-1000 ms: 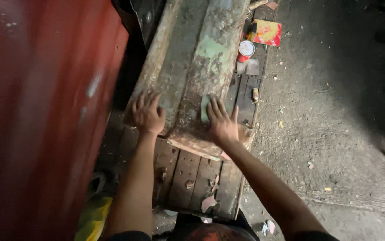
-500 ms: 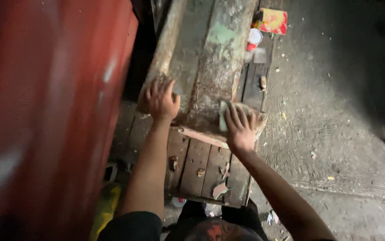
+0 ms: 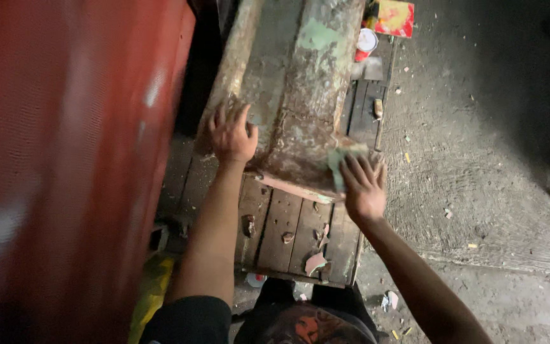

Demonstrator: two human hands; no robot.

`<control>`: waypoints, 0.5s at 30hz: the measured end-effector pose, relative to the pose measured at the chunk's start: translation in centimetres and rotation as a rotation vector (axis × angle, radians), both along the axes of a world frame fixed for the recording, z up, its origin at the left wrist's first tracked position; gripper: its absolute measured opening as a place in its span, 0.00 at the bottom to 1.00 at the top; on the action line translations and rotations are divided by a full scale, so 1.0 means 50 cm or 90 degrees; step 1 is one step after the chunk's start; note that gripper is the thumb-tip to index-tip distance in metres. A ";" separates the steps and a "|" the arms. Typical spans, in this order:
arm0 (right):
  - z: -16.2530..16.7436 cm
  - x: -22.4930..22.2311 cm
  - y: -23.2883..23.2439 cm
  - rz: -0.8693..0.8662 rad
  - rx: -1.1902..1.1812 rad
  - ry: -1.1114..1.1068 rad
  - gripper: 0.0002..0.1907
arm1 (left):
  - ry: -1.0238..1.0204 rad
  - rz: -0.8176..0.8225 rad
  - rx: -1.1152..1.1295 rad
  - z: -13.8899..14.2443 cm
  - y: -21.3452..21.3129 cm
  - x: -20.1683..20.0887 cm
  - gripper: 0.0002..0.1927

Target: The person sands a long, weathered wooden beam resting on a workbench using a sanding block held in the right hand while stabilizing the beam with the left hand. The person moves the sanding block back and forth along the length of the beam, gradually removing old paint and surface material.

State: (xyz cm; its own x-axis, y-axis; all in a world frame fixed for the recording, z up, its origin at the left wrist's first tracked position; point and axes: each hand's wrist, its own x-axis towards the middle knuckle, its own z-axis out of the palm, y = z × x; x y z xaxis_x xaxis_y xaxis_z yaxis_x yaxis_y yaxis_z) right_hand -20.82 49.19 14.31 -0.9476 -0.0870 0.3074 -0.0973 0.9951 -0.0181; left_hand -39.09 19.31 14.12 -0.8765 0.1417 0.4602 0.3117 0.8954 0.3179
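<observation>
A long rusty metal beam (image 3: 300, 102) with patches of pale green paint lies on a wooden pallet (image 3: 284, 229). My left hand (image 3: 231, 135) rests flat on the beam's left side, fingers spread. At the beam's near right corner my right hand (image 3: 364, 188) presses a small greenish pad (image 3: 337, 164) against the metal.
A large red metal wall (image 3: 64, 165) fills the left. Paint flakes (image 3: 316, 261) lie on the pallet boards. A small round tin (image 3: 366, 42) and a red-yellow packet (image 3: 394, 18) sit at the far end. Dusty concrete floor (image 3: 478, 159) spreads to the right.
My right hand with the pad has slid down the beam toward its near right corner. The left hand stays pressed on the beam's left side. The view has shifted.
</observation>
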 end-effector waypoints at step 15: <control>0.016 0.066 0.046 0.011 -0.042 -0.072 0.26 | -0.031 0.003 -0.014 -0.006 -0.001 -0.014 0.26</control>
